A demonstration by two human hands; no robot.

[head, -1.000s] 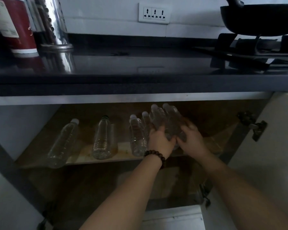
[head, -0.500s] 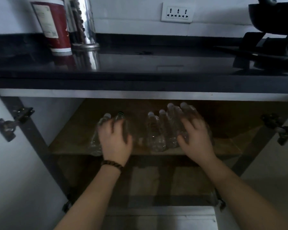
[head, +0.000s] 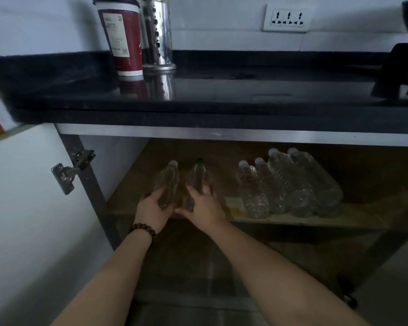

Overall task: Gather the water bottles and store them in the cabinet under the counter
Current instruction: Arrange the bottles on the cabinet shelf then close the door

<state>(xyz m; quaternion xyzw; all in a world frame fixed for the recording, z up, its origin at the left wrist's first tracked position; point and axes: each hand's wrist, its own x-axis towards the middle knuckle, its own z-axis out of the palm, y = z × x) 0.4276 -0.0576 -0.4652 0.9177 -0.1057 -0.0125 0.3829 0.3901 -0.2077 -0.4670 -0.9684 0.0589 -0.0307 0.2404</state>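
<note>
Several clear plastic water bottles lie on the wooden shelf (head: 353,222) of the open cabinet under the black counter (head: 222,100). A tight row of them (head: 290,184) rests at the right, caps pointing inward. At the left lie a white-capped bottle (head: 167,182) and a green-capped bottle (head: 198,177), side by side. My left hand (head: 152,211), with a bead bracelet on the wrist, grips the base of the white-capped bottle. My right hand (head: 205,207) closes around the lower part of the green-capped bottle.
The white cabinet door (head: 33,220) stands open at the left, with a metal hinge (head: 68,169). On the counter stand a red paper cup (head: 124,41) and a perforated steel holder (head: 157,36). A stove edge (head: 396,71) shows at the far right. A lower shelf lies under my arms.
My right hand left the right row of bottles and moved left onto the green-capped bottle. My left hand now grips the white-capped bottle. The view has shifted left.
</note>
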